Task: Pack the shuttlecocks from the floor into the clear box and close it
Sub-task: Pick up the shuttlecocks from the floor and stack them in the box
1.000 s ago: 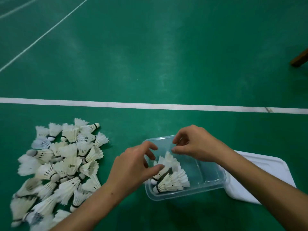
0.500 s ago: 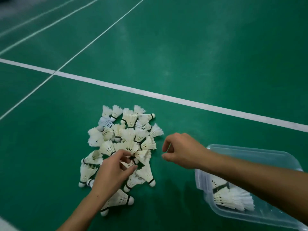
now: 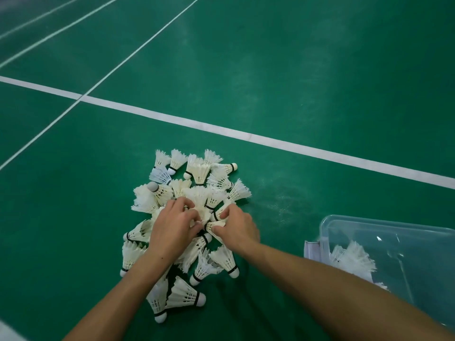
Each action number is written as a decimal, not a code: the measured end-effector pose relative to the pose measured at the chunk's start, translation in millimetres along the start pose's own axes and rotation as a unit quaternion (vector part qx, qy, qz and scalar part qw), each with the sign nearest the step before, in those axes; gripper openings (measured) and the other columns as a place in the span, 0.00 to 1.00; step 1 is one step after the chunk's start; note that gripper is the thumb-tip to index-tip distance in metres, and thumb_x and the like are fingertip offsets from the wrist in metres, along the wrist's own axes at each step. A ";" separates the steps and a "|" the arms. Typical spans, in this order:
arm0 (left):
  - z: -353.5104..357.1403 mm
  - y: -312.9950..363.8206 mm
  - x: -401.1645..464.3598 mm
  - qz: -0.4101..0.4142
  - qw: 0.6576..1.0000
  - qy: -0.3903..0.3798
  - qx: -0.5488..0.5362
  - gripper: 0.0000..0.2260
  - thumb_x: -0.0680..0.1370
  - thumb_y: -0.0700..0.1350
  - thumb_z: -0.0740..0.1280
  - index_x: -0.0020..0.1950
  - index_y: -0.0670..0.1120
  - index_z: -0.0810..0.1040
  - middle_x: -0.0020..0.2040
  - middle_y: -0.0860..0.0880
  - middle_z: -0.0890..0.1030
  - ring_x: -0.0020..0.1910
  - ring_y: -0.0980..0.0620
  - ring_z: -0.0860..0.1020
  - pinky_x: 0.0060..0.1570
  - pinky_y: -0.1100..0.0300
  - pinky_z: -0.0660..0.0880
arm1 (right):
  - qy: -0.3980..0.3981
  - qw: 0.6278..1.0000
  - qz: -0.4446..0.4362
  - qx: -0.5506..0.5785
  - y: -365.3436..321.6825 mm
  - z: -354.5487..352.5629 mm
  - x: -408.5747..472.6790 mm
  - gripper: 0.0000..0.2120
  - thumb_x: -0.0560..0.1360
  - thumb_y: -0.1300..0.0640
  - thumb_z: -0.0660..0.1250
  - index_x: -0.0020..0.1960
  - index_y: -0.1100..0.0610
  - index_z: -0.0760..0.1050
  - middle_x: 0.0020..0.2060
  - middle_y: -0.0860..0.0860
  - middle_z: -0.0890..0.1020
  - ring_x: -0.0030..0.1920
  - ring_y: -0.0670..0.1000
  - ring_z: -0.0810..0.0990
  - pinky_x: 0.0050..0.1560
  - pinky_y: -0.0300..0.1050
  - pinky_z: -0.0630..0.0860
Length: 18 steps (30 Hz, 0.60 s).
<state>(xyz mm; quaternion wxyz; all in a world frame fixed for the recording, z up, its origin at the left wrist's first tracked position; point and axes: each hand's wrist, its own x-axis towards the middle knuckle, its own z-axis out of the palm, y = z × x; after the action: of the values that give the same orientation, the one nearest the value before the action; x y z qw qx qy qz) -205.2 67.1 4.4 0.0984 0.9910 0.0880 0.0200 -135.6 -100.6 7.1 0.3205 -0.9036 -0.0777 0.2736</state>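
Observation:
A pile of several white feather shuttlecocks [image 3: 197,173] lies on the green court floor. My left hand [image 3: 172,227] and my right hand [image 3: 236,227] rest side by side on the middle of the pile, fingers curled around shuttlecocks there. The right thumb and fingers pinch one shuttlecock [image 3: 215,225]. What the left fingers hold is partly hidden. The clear box [image 3: 394,232] stands open at the right edge, with a few shuttlecocks [image 3: 352,259] inside. My right forearm crosses in front of the box's near corner.
White court lines [image 3: 246,136] run across the floor beyond the pile. A white edge [image 3: 311,249], perhaps the lid, shows just left of the box. A pale object [image 3: 7,333] sits at the bottom left corner.
Both hands left the box and moved left onto the pile. The right hand, open in the air half a second ago, now pinches a shuttlecock. The view has swung left.

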 end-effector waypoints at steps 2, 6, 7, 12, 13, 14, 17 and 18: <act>-1.3 -2.8 -1.2 0.009 1.000 0.012 0.000 0.07 0.76 0.56 0.76 0.45 0.54 0.85 0.57 0.56 0.78 0.55 0.52 0.74 0.51 0.54 0.76 | 0.015 1.000 0.004 0.011 3.8 3.4 1.3 0.13 0.77 0.49 0.75 0.56 0.46 0.73 0.49 0.47 0.82 0.48 0.52 0.82 0.47 0.50 0.79; -12.0 1.2 1.8 0.062 0.997 0.041 0.029 0.07 0.78 0.56 0.73 0.47 0.53 0.82 0.48 0.58 0.82 0.48 0.52 0.72 0.44 0.54 0.74 | 0.018 0.999 -0.033 0.024 9.7 -18.4 -6.5 0.11 0.74 0.55 0.74 0.51 0.46 0.74 0.44 0.46 0.81 0.44 0.49 0.81 0.47 0.52 0.81; -16.0 4.5 4.7 0.078 0.996 0.042 0.030 0.07 0.78 0.56 0.73 0.48 0.54 0.82 0.45 0.58 0.82 0.45 0.53 0.71 0.42 0.55 0.71 | 0.014 0.999 -0.047 0.023 11.2 -30.7 -11.3 0.10 0.74 0.55 0.74 0.50 0.47 0.75 0.42 0.46 0.81 0.43 0.49 0.81 0.46 0.52 0.82; -26.6 36.1 31.0 0.155 0.984 -0.026 0.084 0.20 0.79 0.57 0.72 0.69 0.56 0.73 0.47 0.53 0.82 0.43 0.53 0.74 0.45 0.58 0.73 | 0.024 0.995 -0.097 0.030 20.3 -126.0 -51.1 0.10 0.72 0.55 0.78 0.49 0.48 0.80 0.38 0.46 0.82 0.40 0.48 0.82 0.46 0.51 0.83; -25.7 45.3 36.5 0.168 0.981 -0.039 0.091 0.22 0.80 0.56 0.71 0.72 0.56 0.71 0.48 0.52 0.82 0.43 0.53 0.73 0.46 0.59 0.72 | 0.034 0.994 -0.100 0.032 23.8 -148.4 -60.8 0.10 0.71 0.54 0.79 0.48 0.48 0.80 0.37 0.47 0.83 0.39 0.47 0.83 0.45 0.50 0.83; -23.1 54.0 42.1 0.176 0.978 -0.055 0.098 0.24 0.80 0.56 0.71 0.75 0.56 0.68 0.49 0.51 0.82 0.43 0.53 0.73 0.46 0.60 0.71 | 0.044 0.993 -0.101 0.032 28.0 -170.2 -71.4 0.10 0.71 0.54 0.80 0.48 0.48 0.81 0.38 0.47 0.84 0.39 0.46 0.83 0.44 0.47 0.83; -9.8 69.4 56.6 0.159 0.972 -0.127 0.121 0.27 0.81 0.61 0.69 0.77 0.58 0.65 0.52 0.52 0.84 0.45 0.53 0.77 0.48 0.61 0.76 | 0.077 0.992 -0.087 0.059 50.7 -223.8 -105.5 0.10 0.71 0.55 0.81 0.48 0.49 0.82 0.37 0.49 0.85 0.36 0.47 0.84 0.41 0.46 0.83; -4.0 70.8 60.2 0.147 0.972 -0.137 0.123 0.26 0.80 0.62 0.69 0.76 0.58 0.68 0.52 0.54 0.85 0.46 0.54 0.80 0.47 0.60 0.79 | 0.090 0.990 -0.075 0.074 60.8 -237.1 -117.8 0.11 0.70 0.56 0.82 0.48 0.49 0.82 0.36 0.50 0.86 0.35 0.48 0.85 0.41 0.48 0.83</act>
<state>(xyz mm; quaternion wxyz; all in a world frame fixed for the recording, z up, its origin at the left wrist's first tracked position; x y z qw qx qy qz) -134.1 10.2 23.7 -0.0173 0.9909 -0.0716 -0.1123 -107.4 -312.6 174.6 0.4116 -0.8900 -0.0957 0.1714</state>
